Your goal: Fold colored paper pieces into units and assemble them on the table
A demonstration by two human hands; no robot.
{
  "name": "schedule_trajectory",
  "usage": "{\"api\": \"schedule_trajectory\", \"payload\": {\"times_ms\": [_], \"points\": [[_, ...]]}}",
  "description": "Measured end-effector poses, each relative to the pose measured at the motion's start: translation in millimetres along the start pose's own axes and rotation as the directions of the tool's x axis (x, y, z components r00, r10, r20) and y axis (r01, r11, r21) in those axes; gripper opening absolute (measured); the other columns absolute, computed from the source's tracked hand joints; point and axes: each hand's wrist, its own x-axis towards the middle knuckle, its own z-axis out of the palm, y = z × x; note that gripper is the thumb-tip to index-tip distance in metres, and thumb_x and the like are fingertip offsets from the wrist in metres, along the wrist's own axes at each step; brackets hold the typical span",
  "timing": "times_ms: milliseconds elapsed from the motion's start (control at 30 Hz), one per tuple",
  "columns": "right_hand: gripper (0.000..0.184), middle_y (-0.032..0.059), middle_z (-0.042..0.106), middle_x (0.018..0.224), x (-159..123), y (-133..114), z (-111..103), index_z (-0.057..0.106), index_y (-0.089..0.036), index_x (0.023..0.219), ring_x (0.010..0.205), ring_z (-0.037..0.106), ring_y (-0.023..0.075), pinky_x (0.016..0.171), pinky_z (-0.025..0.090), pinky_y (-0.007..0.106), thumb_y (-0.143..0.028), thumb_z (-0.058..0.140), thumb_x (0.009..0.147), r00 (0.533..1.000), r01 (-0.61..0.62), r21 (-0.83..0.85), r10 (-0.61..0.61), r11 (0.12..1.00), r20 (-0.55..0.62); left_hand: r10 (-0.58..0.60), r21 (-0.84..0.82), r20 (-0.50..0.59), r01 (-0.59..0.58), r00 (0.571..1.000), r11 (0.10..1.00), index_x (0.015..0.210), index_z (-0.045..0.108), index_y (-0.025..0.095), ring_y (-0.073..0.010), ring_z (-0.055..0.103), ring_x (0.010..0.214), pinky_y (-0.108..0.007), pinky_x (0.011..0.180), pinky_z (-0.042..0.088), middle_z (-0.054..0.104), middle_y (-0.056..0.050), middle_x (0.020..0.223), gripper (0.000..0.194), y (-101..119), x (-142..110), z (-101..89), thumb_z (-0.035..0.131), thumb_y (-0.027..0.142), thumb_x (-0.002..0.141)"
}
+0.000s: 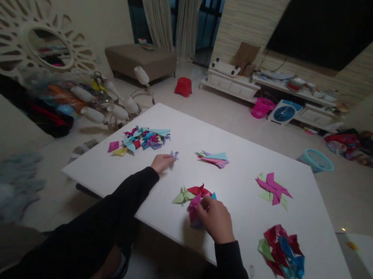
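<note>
My left hand (162, 163) pinches a small lilac origami figure (175, 155) just above the white table. To its left lies a mixed pile of folded paper pieces (141, 142) in teal, magenta, red and yellow. Near the table's front edge my right hand (217, 219) has its fingers closed on a magenta origami crane (194, 204). Around that crane sit a light green paper crane (182, 196) and a red one (199, 189); a blue tip shows behind my fingers. The exact grip of the right fingertips is partly hidden.
On the white table (239, 168) lie a stack of slim folded papers (214, 158), magenta and green pinwheel-like shapes (274, 189), and a heap of red, blue and green cranes (283, 254). Beyond stand a teal basket (317, 160) and a red stool (183, 86).
</note>
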Motion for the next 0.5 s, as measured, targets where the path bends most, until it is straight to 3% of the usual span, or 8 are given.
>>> {"api": "schedule_trajectory", "payload": {"times_ms": [167,333,433,500], "points": [[0.018,0.0024,0.072,0.085,3.3,0.4,-1.3,0.065,-0.022,0.082,0.077,0.062,0.0171,0.063,0.030,0.027,-0.033,0.055,0.092,0.997,0.013,0.043,-0.010,0.999,-0.070,0.087,-0.175,0.083,-0.071,0.993,0.982,0.083,0.078,0.010,-0.0200,0.068,0.081,-0.033,0.080,0.054,0.075,-0.012,0.083,0.040,7.0,-12.7,16.8,0.081,0.043,0.062],[0.014,0.0017,0.072,0.083,8.2,-1.1,-4.4,0.067,-0.022,0.084,0.073,0.062,0.0157,0.064,0.033,0.026,-0.029,0.055,0.090,0.994,-0.008,0.133,0.023,0.991,-0.110,0.116,-0.232,0.199,-0.068,0.973,0.970,0.074,0.079,0.012,-0.0182,0.067,0.071,-0.033,0.077,0.054,0.075,-0.010,0.072,0.035,11.7,-31.0,38.4,0.088,0.040,0.055],[0.014,0.0016,0.070,0.081,12.3,-1.0,-5.8,0.065,-0.021,0.080,0.072,0.061,0.0156,0.067,0.038,0.027,-0.027,0.055,0.087,0.981,0.024,0.306,0.037,0.952,-0.193,0.138,-0.234,0.244,-0.080,0.960,0.969,0.071,0.078,0.012,-0.0163,0.065,0.066,-0.032,0.073,0.053,0.073,-0.008,0.068,0.030,18.8,-44.3,48.6,0.089,0.034,0.054],[0.013,0.0025,0.068,0.083,15.7,0.7,-6.4,0.062,-0.020,0.080,0.074,0.062,0.0164,0.068,0.042,0.027,-0.029,0.054,0.086,0.957,0.066,0.497,0.086,0.865,-0.277,0.178,-0.276,0.286,-0.097,0.941,0.956,0.068,0.074,0.012,-0.0146,0.063,0.063,-0.030,0.070,0.052,0.072,-0.006,0.065,0.029,25.3,-55.0,53.6,0.090,0.032,0.053]]}}
